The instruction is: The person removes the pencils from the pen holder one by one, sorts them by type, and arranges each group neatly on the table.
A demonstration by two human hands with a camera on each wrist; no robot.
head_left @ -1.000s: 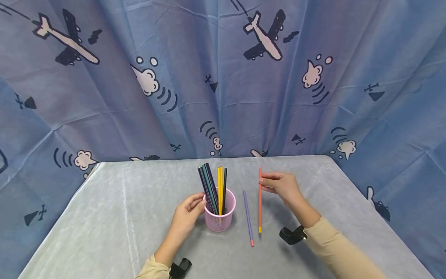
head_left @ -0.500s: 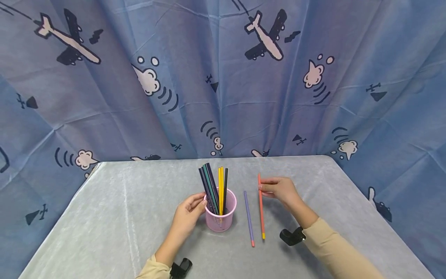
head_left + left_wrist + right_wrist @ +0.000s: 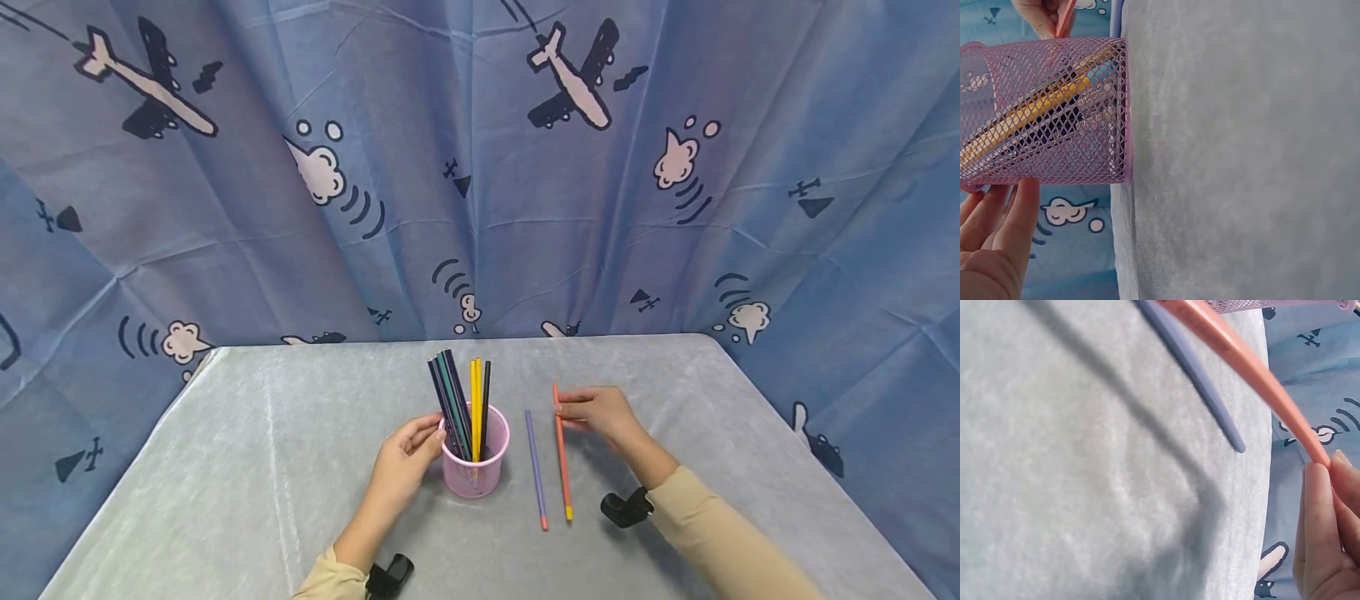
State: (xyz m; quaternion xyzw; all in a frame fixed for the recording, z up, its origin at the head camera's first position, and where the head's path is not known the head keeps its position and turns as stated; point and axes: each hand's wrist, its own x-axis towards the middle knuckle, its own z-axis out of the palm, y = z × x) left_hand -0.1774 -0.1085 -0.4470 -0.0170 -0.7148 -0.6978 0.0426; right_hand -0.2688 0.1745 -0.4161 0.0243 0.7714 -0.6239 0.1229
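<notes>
In the head view, my left hand (image 3: 407,454) rests its thumb and fingertips against the left side of a pink mesh pen cup (image 3: 471,481). The left wrist view shows those fingers (image 3: 1019,215) fairly straight, touching the mesh from outside. Several dark pencils (image 3: 450,404), yellow pencils (image 3: 476,400) and a black one (image 3: 486,400) lean in the cup. My right hand (image 3: 600,412) pinches an orange pencil (image 3: 562,462) near its far end; its yellow end points toward me. The right wrist view shows the orange pencil (image 3: 1254,375) raised off the table, its shadow falling apart from it.
A purple pencil (image 3: 536,471) with a pink end lies on the table between the cup and the orange pencil. Grey-white cloth covers the table (image 3: 225,483). A blue curtain (image 3: 405,125) with printed airplanes hangs behind the far edge.
My right hand has come toward me and slightly lower with the orange pencil, whose near end has swung a little right. The left hand and cup stay about where they were.
</notes>
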